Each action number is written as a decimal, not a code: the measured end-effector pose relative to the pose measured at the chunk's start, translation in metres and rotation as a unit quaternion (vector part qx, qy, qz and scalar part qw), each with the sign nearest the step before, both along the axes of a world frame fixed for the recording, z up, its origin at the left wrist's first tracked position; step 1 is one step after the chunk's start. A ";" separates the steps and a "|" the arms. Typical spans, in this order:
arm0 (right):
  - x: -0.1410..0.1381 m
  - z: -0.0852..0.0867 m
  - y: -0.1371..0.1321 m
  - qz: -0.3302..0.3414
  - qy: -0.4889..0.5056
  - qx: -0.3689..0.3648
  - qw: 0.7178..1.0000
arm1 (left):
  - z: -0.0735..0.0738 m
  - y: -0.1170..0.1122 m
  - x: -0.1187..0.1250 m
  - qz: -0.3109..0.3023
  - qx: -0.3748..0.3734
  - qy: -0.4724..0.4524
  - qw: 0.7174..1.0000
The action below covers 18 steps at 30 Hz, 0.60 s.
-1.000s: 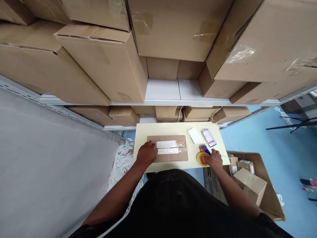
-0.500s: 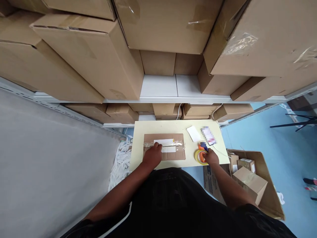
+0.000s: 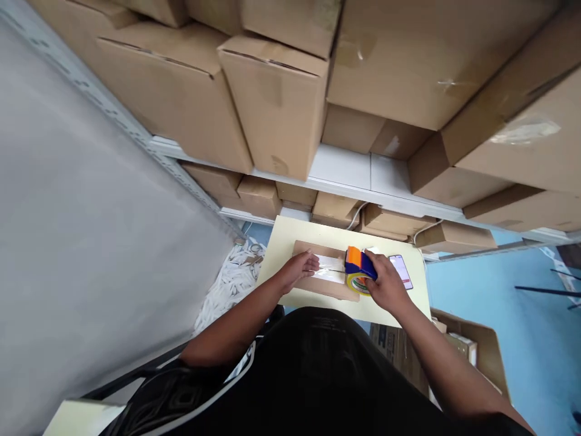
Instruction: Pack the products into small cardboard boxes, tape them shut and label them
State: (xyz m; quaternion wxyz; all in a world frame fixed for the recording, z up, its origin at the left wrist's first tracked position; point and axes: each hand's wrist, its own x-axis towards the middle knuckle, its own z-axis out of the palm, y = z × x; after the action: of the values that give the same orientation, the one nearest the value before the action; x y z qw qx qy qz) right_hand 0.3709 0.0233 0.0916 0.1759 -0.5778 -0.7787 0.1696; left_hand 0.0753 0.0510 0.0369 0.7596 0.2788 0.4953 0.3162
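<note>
A flat cardboard box (image 3: 323, 289) lies on the small cream table (image 3: 279, 233), with white paper (image 3: 333, 264) and shiny clear tape across its top. My left hand (image 3: 300, 269) rests at the box's left part, its fingers stretched out towards the paper and holding nothing. Wrapped around a blue and orange tape dispenser (image 3: 358, 260) with a yellow-edged tape roll, my right hand (image 3: 385, 280) holds it over the right end of the box. That end is partly hidden by the dispenser. Just right of this hand lies a phone (image 3: 401, 269).
Shelves packed with cardboard boxes (image 3: 276, 103) rise beyond the table. A grey wall (image 3: 91, 230) runs along the left. White scraps (image 3: 222, 278) cover the floor there. An open carton (image 3: 488, 345) with smaller boxes stands at the lower right.
My right hand has lifted the tape dispenser from the table's right side and brought it left over the box. My left hand's fingers have straightened. The view has turned.
</note>
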 end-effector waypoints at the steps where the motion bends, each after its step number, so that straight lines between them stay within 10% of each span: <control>1: -0.016 0.006 0.005 0.026 -0.029 0.011 0.999 | 0.001 -0.002 0.000 0.001 0.007 -0.011 1.000; 7: -0.074 0.014 0.014 0.106 -0.138 0.053 0.983 | 0.007 -0.014 -0.002 0.043 0.072 -0.017 0.996; 18: -0.097 0.007 0.010 0.126 -0.162 0.069 0.976 | 0.010 -0.018 -0.015 0.065 0.046 -0.017 0.997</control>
State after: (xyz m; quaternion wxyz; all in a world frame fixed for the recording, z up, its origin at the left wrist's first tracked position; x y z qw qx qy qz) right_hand 0.2738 0.0336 0.0989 0.0641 -0.4816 -0.8731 0.0406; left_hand 0.0605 0.0335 0.0469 0.7319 0.2754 0.4841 0.3925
